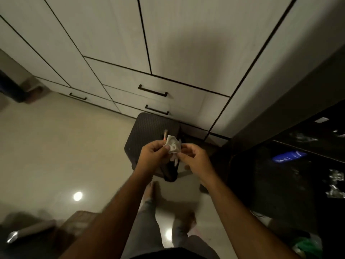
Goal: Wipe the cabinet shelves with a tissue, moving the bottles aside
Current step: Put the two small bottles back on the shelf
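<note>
- A dark woven bin [149, 128] is seen on the floor directly below the fingers.
- White drawer fronts with black handles [152, 91] are seen beyond the fingers.
- A pale glossy floor [56, 146] is spread to the left of the fingers.
- A green bag [308, 245] is seen low to their right.

Both arms are reaching toward twelve o'clock; the left hand [154, 154] and right hand [194, 157] are meeting, fingertips pinching.
</note>
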`<state>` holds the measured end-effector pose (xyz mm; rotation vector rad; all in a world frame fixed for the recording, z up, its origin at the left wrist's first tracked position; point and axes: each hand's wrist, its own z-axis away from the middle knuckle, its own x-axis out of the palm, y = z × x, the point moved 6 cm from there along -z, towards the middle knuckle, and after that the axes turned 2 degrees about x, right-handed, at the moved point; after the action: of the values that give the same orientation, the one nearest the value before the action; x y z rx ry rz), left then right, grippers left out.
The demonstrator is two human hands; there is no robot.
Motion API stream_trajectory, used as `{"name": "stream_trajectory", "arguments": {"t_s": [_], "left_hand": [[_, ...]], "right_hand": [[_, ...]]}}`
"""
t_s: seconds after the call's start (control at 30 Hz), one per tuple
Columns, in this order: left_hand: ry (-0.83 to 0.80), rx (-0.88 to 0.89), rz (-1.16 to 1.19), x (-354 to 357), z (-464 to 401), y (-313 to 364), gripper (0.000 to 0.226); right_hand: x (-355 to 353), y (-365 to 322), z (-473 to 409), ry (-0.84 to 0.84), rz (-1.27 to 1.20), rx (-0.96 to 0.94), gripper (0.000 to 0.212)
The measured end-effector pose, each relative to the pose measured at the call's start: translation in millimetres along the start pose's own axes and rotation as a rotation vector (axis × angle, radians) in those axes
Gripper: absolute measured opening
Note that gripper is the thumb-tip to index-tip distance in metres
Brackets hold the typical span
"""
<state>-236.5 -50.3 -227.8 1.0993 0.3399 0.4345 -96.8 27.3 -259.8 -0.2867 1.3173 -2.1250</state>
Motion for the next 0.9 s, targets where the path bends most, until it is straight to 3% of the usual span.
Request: {"name": "stream_trajectory", "arguments": {"t_s": [0.17, 0.43, 0.67, 0.9], "left_hand": [[0.026, -0.141, 0.040, -48, -49, -45, 0.010], [0.003, -0.270, -0.017, -114, -152, -116, 0.011], [-0.025, -0.265, -0.322, -152, -262, -178, 0.017], [-0.104, -0.113, -0.706, -160, -332, -213, 0.025]], "right_hand": [[50, 25, -56, -0.033, -0.139, 0.194, 0.017], [122, 80, -152, 0.166, -0.284, 0.385, 0.009], [170, 147, -235, 0.236, -0.220, 0.492, 0.018], [193, 183, -290, 0.326, -0.266, 0.512, 0.014]]}}
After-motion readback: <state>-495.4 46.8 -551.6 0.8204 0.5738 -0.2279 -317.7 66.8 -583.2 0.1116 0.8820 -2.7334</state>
